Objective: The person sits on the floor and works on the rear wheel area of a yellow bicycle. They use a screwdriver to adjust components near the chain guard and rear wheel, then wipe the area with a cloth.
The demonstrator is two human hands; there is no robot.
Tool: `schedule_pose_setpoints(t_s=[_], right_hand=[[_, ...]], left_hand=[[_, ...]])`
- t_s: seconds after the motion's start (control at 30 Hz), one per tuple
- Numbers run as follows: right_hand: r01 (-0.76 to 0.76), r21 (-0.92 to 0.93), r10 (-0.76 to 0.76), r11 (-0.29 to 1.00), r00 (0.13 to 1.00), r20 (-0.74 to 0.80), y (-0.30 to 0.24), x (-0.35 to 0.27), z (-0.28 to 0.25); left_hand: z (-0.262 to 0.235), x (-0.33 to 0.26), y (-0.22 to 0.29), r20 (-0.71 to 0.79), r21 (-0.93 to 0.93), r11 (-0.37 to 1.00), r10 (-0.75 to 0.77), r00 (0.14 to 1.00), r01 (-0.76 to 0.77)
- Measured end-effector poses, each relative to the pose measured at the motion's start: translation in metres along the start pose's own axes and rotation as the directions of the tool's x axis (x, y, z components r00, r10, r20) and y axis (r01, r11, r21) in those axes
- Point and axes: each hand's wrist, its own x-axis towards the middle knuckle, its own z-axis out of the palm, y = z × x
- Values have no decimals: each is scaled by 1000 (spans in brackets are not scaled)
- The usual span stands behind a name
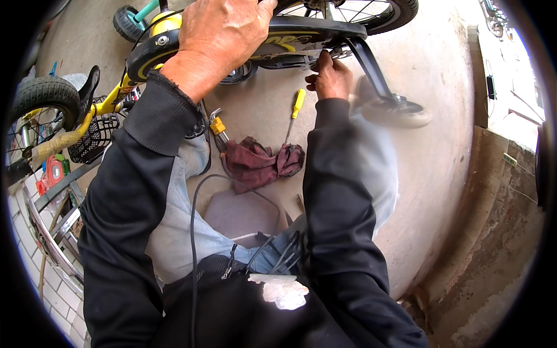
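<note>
A small black-and-yellow child's bicycle [290,32] stands in front of me on a concrete floor. My left hand [223,32] lies on top of its black frame guard, gripping it. My right hand [331,78] is closed at the rear of the frame near the chain area, just beside the black training-wheel strut [368,64]; what its fingers pinch is hidden. The pale training wheel [400,113] rests on the floor to the right. A yellow-handled screwdriver [295,113] lies on the floor below my right hand.
A dark red rag [261,162] and a yellow-handled tool [218,127] lie on the floor between my knees. Another yellow bicycle with a black basket [93,136] stands at the left by metal racks. A rough concrete step [499,203] runs along the right.
</note>
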Motion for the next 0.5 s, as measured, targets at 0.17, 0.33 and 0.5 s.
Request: schedule_pose_setpoints(t_s=[0.17,0.33,0.5], right_hand=[[-233,348,130,908,947,294,-15,-2,-9],[-332,591,77,735,907,414,-21,-3,-11],[-273,455,106,848,928,358,-12,-1,-7]], left_hand=[[2,0,0,-26,-31,999,20,999,-21],[2,0,1,-20,-15,1000,11,1000,-12],[4,0,1,-25,30,1000,-4,1000,4]])
